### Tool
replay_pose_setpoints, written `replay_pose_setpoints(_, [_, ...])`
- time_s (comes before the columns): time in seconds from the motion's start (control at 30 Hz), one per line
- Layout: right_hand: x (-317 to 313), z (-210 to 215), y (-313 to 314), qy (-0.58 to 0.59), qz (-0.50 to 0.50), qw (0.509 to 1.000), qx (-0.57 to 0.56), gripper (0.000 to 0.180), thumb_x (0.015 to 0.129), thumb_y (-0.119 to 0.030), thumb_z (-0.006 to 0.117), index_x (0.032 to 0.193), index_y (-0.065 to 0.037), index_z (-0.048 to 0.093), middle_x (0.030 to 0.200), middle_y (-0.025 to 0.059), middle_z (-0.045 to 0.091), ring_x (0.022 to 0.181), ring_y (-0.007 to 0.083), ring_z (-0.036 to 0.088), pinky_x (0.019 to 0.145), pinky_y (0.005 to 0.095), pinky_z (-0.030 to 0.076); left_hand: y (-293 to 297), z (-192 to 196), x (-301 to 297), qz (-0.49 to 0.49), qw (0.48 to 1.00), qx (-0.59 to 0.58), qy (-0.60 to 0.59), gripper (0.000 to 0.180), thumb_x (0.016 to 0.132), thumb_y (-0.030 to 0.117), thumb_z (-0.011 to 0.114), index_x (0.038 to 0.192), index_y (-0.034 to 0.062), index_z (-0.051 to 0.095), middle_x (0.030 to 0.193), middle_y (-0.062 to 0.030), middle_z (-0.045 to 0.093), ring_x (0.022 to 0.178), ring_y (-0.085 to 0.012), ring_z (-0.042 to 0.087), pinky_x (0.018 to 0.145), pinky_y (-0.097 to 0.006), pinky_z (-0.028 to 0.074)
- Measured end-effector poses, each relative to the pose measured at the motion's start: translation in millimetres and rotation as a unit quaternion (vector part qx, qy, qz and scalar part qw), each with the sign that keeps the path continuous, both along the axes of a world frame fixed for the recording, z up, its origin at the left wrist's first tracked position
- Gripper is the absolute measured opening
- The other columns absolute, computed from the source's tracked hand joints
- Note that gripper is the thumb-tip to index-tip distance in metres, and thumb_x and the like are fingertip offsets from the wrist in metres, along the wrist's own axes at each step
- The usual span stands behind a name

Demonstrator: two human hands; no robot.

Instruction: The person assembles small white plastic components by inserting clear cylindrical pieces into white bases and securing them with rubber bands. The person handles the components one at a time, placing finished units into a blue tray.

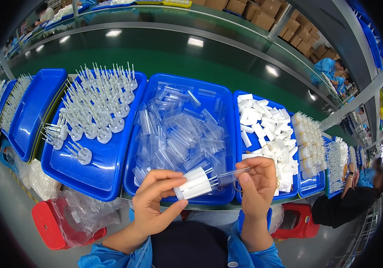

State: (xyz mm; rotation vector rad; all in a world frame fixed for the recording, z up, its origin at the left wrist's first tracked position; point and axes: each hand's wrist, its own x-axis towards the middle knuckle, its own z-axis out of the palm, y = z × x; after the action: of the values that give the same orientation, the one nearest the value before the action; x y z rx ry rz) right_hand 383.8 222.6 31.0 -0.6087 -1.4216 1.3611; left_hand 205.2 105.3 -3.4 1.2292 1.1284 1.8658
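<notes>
My left hand (158, 201) is closed round a pronged holder with white sleeves (196, 184), tilted so its thin rod tips point right. Between the thumb and fingers of my right hand (258, 183) is a clear plastic tube (232, 175). The tube's left end is at the rod tips; whether a rod has entered it I cannot tell. Beneath both hands lies a blue tray (191, 79) with many loose clear tubes (173, 129). To its right, another blue tray holds short white sleeves (262, 123).
On the left, a blue tray (93, 185) holds pronged white holders (100, 105) standing upright. An empty blue tray (35, 116) is stacked beyond it. Finished-looking white assemblies (307, 143) stand at right. Behind runs a green conveyor (164, 56). Red stools (48, 223) are below; a co-worker (352, 196) sits at right.
</notes>
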Motion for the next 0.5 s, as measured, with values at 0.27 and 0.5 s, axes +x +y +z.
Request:
replay_pose_setpoints(0.27, [2.5,0.2,2.2,-0.041,0.013,0.997,0.059,0.021,0.088,0.005,0.061,0.109,0.007,0.057,0.108,0.0157,0.059,0.087,0.0152,0.058,0.081,0.0282,0.048,0.2,1.2,-1.6,-0.002,1.0,-0.006,0.0,0.039,0.08,-0.009,0.07,0.118,-0.0082,0.062,0.123,-0.0196,0.052,0.113,-0.0269,0.061,0.09,-0.034,0.058])
replay_pose_setpoints(0.5, [2.5,5.1,0.7,-0.067,0.049,0.994,0.073,0.02,0.087,0.006,0.063,0.106,0.008,0.058,0.106,0.0156,0.059,0.085,0.015,0.058,0.08,0.0275,0.047,-1.2,1.0,-1.1,-0.026,0.999,-0.028,-0.009,0.04,0.08,-0.004,0.072,0.118,-0.0086,0.061,0.124,-0.0193,0.049,0.115,-0.0263,0.058,0.095,-0.036,0.055])
